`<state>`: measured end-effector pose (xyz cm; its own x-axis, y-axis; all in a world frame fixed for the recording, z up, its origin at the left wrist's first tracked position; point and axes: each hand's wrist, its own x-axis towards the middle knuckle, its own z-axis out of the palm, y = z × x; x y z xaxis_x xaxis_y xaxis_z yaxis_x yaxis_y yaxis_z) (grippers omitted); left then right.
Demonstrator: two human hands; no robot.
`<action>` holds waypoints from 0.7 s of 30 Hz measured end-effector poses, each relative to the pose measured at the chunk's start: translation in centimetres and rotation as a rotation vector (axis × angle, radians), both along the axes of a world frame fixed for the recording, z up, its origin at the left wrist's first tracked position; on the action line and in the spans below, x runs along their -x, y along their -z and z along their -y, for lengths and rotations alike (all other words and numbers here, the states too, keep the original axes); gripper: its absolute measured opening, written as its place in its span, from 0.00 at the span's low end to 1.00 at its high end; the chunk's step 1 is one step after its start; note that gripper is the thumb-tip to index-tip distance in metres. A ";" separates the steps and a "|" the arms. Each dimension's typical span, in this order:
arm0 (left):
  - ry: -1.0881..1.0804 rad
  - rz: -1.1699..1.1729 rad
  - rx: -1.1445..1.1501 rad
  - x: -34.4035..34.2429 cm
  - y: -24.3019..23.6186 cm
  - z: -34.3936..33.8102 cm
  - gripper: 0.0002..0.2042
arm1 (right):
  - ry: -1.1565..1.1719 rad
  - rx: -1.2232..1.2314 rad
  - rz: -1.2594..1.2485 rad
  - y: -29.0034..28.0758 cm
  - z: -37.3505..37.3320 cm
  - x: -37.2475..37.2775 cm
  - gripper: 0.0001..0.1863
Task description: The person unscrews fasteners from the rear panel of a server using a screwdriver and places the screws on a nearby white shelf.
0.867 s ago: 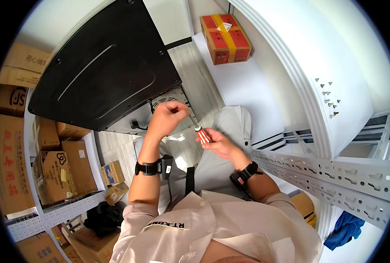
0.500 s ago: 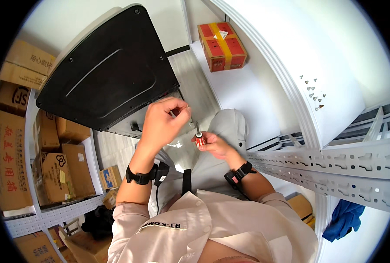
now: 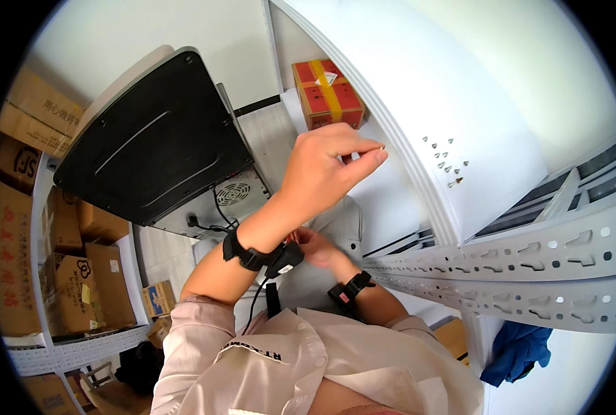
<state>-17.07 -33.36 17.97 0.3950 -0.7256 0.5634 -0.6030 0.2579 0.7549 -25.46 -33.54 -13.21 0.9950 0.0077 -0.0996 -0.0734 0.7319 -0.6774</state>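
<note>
My left hand [image 3: 329, 166] reaches across to the right, thumb and forefinger pinched on a tiny screw [image 3: 383, 146] near the edge of a white shelf [image 3: 488, 131]. Several loose screws [image 3: 448, 166] lie scattered on that shelf. Close to my lap, my right hand [image 3: 318, 247] is closed around a screwdriver; only a bit of its red handle [image 3: 294, 236] shows, the rest hidden behind my left wrist. Ahead on the left stands a machine with a large black panel [image 3: 156, 131] above a grey metal case [image 3: 256, 185], which has a round fan grille and black cables.
A red carton with yellow tape [image 3: 329, 97] sits on a lower white board. Perforated metal shelf rails [image 3: 502, 259] run along my right. Cardboard boxes [image 3: 73, 290] fill the shelving on the left. A blue cloth [image 3: 519, 351] hangs at lower right.
My left hand has moved from in front of the machine rightward to the shelf edge, holding the screw. The right hand stays low with the screwdriver. The view has shifted to the right.
</note>
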 end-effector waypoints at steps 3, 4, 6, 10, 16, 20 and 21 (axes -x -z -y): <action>-0.006 -0.040 0.025 0.3 -0.4 3.3 0.06 | 0.018 -0.154 -0.098 0.8 0.2 0.3 0.25; -0.014 -0.054 0.042 0.5 -0.3 4.3 0.06 | 0.024 -0.169 -0.123 0.7 0.2 0.5 0.26; -0.022 -0.081 0.073 1.1 -0.4 6.2 0.07 | 0.063 -0.138 -0.068 2.4 -0.1 0.6 0.24; -0.128 0.042 0.012 1.9 0.0 7.6 0.07 | -0.013 -0.136 0.013 4.7 0.7 0.7 0.24; -0.097 0.085 -0.026 1.6 0.2 7.6 0.09 | 0.007 -0.153 0.017 3.5 0.2 0.5 0.23; -0.098 0.128 -0.011 1.5 0.1 7.4 0.09 | 0.014 -0.113 -0.001 1.7 0.2 0.7 0.21; -0.093 0.121 -0.021 1.5 0.1 7.3 0.09 | 0.016 -0.125 -0.007 1.0 0.2 0.7 0.20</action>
